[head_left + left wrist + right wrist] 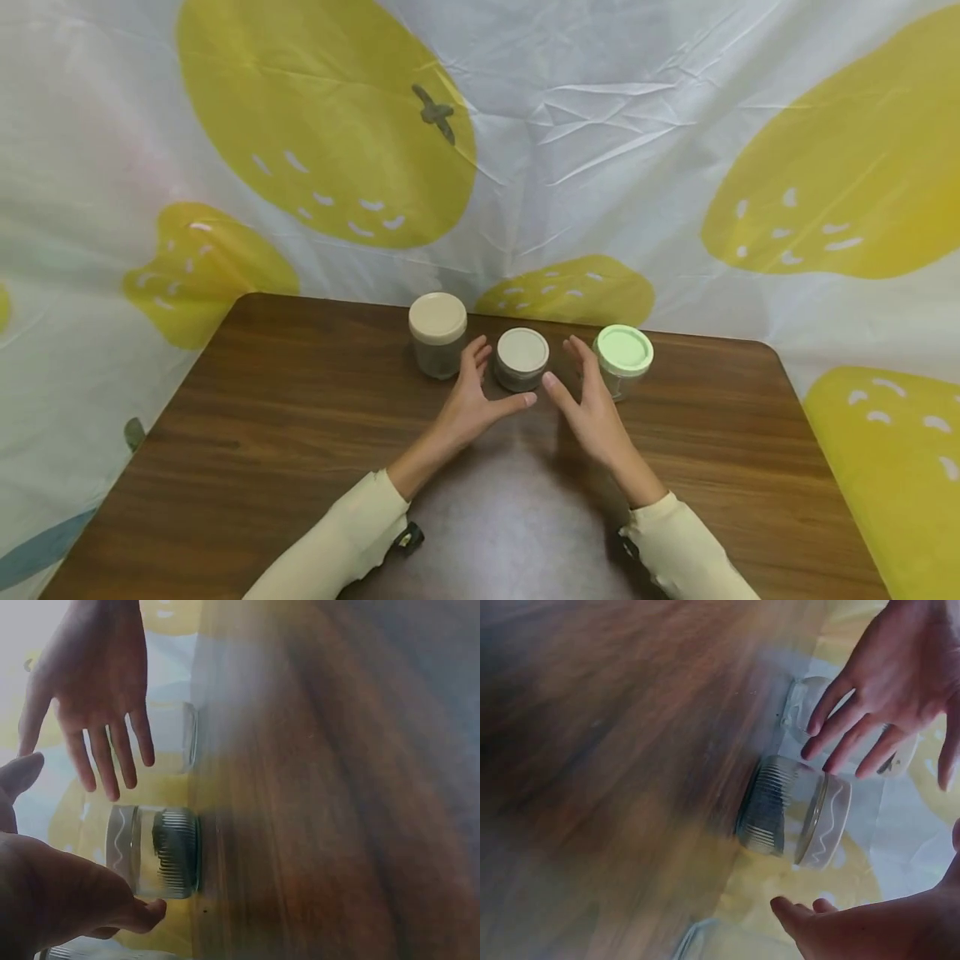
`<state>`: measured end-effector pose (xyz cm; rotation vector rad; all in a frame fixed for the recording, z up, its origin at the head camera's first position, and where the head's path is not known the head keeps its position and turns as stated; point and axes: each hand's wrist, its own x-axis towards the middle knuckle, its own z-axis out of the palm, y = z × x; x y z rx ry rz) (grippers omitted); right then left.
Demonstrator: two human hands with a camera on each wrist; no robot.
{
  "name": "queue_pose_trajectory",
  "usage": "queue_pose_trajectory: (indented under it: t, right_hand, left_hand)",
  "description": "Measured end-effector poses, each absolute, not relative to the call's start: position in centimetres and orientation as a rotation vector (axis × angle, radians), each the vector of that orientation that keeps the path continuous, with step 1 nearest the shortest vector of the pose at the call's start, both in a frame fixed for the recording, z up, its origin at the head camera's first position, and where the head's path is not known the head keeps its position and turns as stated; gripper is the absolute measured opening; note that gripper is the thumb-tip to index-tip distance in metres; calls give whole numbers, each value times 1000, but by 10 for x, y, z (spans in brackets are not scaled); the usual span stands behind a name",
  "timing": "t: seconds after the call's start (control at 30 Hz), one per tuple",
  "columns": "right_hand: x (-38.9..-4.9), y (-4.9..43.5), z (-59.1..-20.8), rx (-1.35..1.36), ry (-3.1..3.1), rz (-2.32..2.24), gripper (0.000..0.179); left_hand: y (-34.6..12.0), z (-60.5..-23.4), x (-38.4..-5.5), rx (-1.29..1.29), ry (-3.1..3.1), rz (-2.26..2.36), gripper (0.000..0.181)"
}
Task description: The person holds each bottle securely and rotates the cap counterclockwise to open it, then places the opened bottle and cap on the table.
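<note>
Three lidded jars stand along the table's far side. In the middle is a short ribbed glass jar (522,354) with a pale lid; the wrist views show a wavy line on its lid rim and something dark inside the jar (159,851). My left hand (472,404) is left of this jar, fingers spread and slightly bent. To its right, my right hand (594,412) faces it with thumb and fingers apart. A gap shows between the right hand (870,922) and the jar in the right wrist view. Whether the left fingertips touch it I cannot tell.
A taller jar with a cream lid (438,321) stands behind the left fingers. A clear jar with a light green lid (624,350) is just right of the right hand. Behind the brown wooden table (300,417) hangs a white cloth (600,125) with yellow fruit prints.
</note>
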<state>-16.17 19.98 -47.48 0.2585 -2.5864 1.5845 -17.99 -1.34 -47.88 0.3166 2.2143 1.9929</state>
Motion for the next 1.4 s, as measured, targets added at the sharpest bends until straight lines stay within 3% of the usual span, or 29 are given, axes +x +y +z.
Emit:
queue_pose_trajectory:
  t: [0.53,0.93,1.4]
  right_hand:
    - [-190,180,-474,19,-2474,2037,80]
    - [-208,168,-480,-33,-2382,2178,91]
    - [-211,159,-487,-100,-2383,2112,89]
  left_hand:
    - [7,-477,-205,121,2201,1957,125]
    - [18,-488,-219,61,2263,1870,116]
    - [22,-497,-220,107,2518,1663,88]
